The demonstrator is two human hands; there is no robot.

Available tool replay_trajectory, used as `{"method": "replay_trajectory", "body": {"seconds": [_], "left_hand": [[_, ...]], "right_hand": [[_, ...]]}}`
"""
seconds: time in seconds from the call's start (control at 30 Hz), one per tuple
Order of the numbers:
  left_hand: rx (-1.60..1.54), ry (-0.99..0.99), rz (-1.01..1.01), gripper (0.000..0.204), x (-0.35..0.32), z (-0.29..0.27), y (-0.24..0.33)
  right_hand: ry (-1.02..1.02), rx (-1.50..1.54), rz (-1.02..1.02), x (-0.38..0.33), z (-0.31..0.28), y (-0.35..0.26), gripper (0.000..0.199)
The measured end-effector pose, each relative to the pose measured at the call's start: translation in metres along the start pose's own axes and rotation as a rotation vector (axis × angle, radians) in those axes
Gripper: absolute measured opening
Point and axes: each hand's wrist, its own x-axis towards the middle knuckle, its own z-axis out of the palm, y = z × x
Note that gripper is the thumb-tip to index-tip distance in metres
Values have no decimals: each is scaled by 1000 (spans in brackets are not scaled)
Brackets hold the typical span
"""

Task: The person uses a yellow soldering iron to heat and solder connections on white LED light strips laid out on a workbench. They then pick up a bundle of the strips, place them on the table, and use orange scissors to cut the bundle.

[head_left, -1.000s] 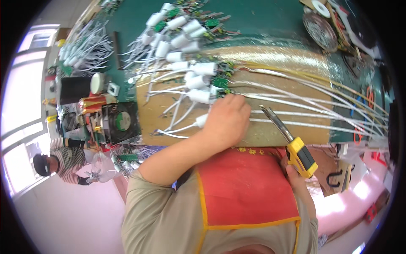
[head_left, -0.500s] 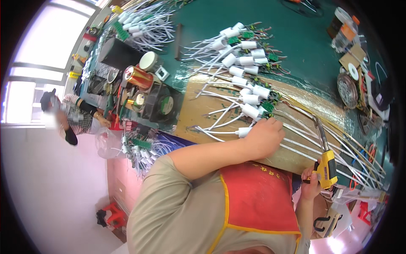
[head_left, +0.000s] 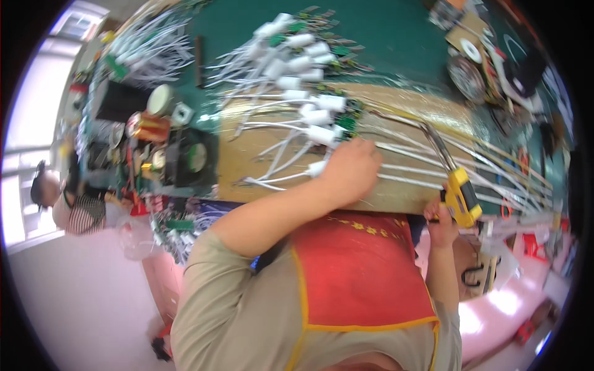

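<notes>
My right hand [head_left: 442,224] grips a yellow-and-black soldering gun [head_left: 464,199] by its handle. The gun's bent metal neck [head_left: 438,147] reaches up and left over the board, its tip close to small green circuit boards [head_left: 348,123]. My left hand [head_left: 351,173] rests low on the board with fingers closed; whatever is between them is hidden. Beside it lies a white cylinder [head_left: 317,168] with white wires out of its left end. More white cylinders [head_left: 322,135] with circuit boards line up above. Long white strip leads [head_left: 408,180] run rightward from near my left fingers.
Under the work is a brown board [head_left: 247,187] on a green table [head_left: 396,37]. Further cylinder assemblies [head_left: 303,62] lie beyond it. At left stand a red can [head_left: 148,126] and a black fan-like box [head_left: 197,157]. Another person [head_left: 86,207] is at far left.
The whole view has swung, so the scene sits further left and higher. Both hands keep nearly the same place against the board, the right still gripping the soldering gun.
</notes>
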Motion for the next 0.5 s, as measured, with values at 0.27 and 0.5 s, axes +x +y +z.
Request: {"method": "replay_trajectory", "body": {"seconds": [0.27,0.5], "left_hand": [[-4,5,40,7,0,-7,0],[-20,22,-5,14,-4,-12,2]], "right_hand": [[-31,8,-22,-2,15,-11,66],[-36,53,-20,-3,17,-12,70]]}}
